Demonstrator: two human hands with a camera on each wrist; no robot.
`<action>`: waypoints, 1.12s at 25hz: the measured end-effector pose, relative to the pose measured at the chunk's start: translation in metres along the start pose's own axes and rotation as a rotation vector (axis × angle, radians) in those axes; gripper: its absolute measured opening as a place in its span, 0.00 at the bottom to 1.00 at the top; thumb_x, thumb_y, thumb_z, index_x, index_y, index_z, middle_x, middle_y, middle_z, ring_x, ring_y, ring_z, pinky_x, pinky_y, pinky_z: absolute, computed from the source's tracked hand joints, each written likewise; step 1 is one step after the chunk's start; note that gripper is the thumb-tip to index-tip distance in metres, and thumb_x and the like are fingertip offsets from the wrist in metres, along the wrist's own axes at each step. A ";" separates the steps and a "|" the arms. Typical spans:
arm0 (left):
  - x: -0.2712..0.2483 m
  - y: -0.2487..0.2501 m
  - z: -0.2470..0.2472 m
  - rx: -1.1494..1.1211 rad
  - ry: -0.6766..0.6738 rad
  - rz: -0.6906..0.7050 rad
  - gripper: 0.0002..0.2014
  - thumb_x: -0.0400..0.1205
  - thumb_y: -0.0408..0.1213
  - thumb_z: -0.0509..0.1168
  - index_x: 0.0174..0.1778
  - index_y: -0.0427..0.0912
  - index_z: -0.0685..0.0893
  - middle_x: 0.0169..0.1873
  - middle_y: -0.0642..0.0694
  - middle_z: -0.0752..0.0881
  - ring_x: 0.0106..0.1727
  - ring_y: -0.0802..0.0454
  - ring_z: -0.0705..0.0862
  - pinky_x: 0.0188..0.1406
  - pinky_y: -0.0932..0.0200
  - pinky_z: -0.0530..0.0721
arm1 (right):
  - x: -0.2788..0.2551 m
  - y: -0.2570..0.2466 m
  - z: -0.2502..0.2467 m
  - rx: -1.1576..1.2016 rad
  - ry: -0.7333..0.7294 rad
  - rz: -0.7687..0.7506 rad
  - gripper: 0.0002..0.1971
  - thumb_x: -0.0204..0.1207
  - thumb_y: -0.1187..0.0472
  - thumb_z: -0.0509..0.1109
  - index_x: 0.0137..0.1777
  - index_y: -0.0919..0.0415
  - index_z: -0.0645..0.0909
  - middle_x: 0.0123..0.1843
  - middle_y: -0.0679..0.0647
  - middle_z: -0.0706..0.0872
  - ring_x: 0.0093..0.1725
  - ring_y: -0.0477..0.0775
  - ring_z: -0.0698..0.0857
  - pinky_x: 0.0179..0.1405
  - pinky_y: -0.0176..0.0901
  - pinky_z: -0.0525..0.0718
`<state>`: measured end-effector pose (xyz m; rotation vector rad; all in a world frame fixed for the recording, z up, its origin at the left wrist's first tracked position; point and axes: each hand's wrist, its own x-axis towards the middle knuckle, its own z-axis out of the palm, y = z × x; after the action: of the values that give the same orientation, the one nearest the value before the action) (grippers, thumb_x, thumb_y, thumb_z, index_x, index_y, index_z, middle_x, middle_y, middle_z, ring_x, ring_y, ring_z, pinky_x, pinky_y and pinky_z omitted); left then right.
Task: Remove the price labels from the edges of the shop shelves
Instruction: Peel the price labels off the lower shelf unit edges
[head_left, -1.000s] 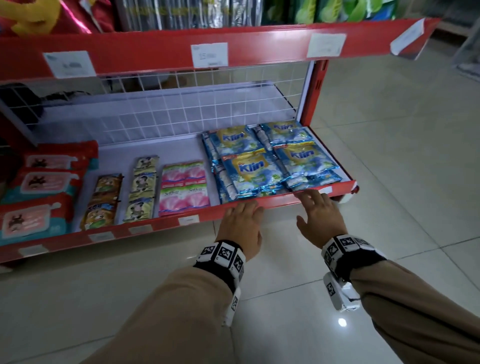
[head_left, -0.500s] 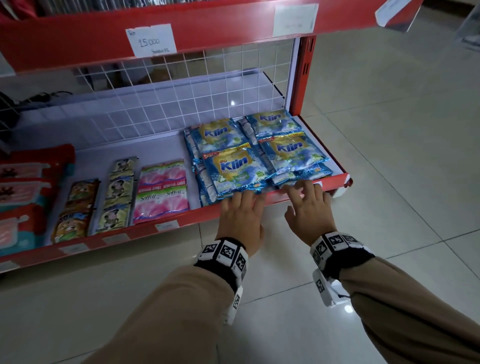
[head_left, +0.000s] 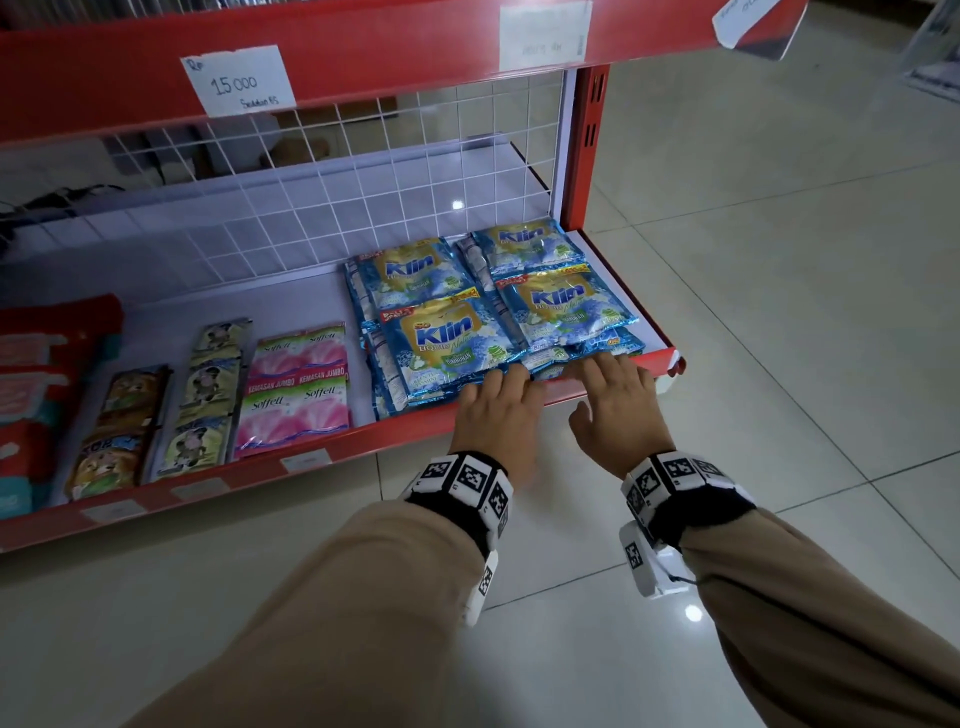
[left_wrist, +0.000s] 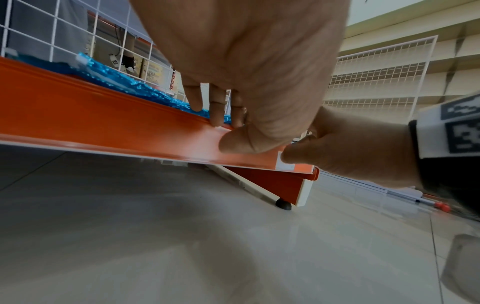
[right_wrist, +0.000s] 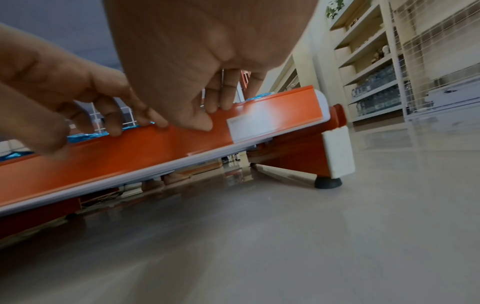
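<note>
- Our left hand (head_left: 496, 415) rests on the shelf edge (head_left: 415, 434), fingers over its top, thumb against the front.
- Our right hand (head_left: 621, 402) rests likewise, just beside it.

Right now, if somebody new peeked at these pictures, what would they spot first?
Probably the two hands: the left hand and right hand both rest on the red front edge of the bottom shelf. Just behind their fingers lie shiny blue Klin packets, the brightest things there. Up on the shelf above hangs a white handwritten price label reading 15 000.
</note>
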<state>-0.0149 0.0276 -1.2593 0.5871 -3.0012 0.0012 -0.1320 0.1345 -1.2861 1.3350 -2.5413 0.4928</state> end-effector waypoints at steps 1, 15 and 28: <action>0.001 0.001 0.000 0.000 -0.015 0.005 0.28 0.73 0.32 0.63 0.71 0.47 0.68 0.62 0.46 0.71 0.63 0.44 0.69 0.59 0.50 0.69 | 0.000 0.005 -0.001 0.023 0.033 -0.007 0.20 0.62 0.69 0.72 0.56 0.63 0.81 0.52 0.60 0.83 0.50 0.66 0.80 0.49 0.56 0.78; 0.006 0.007 0.005 -0.030 -0.053 0.039 0.29 0.74 0.39 0.66 0.72 0.50 0.68 0.64 0.46 0.71 0.65 0.44 0.68 0.61 0.48 0.69 | 0.003 0.026 -0.010 -0.072 0.028 -0.117 0.10 0.61 0.74 0.73 0.43 0.65 0.85 0.36 0.60 0.88 0.40 0.65 0.84 0.30 0.48 0.83; 0.004 0.006 0.010 -0.012 -0.017 0.040 0.29 0.74 0.38 0.65 0.73 0.50 0.68 0.63 0.46 0.71 0.64 0.43 0.69 0.60 0.47 0.69 | 0.008 0.023 -0.014 -0.217 -0.096 -0.178 0.13 0.62 0.77 0.70 0.47 0.67 0.84 0.40 0.65 0.85 0.44 0.67 0.81 0.36 0.52 0.81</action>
<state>-0.0213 0.0314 -1.2692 0.5288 -3.0265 -0.0195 -0.1551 0.1462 -1.2751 1.5140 -2.4349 0.1175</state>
